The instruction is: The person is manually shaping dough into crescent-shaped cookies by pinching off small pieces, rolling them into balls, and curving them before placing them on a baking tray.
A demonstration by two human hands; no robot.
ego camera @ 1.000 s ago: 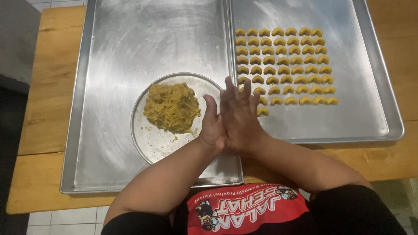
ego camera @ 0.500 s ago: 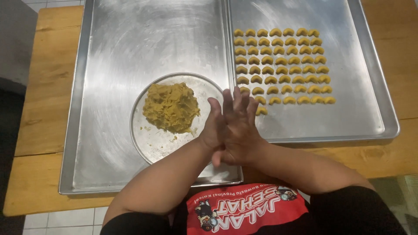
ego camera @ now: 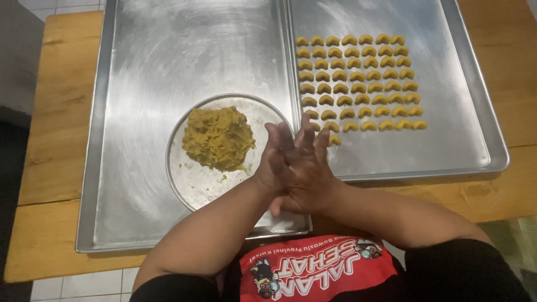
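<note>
Left hand (ego camera: 274,162) and right hand (ego camera: 307,173) press palm to palm, fingers straight, contents hidden, beside the dough (ego camera: 218,138) on its plate (ego camera: 193,184), crescents (ego camera: 358,84) ranked nearby.

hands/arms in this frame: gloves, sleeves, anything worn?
Both hands bare: no gloves, rings or watch visible on the left hand or right hand. Forearms are bare too, with short black sleeves ending near the elbows. A red apron with white lettering and small printed figures covers the front.

Brushed metal trays (ego camera: 168,56), matt wooden table (ego camera: 56,112)
</note>
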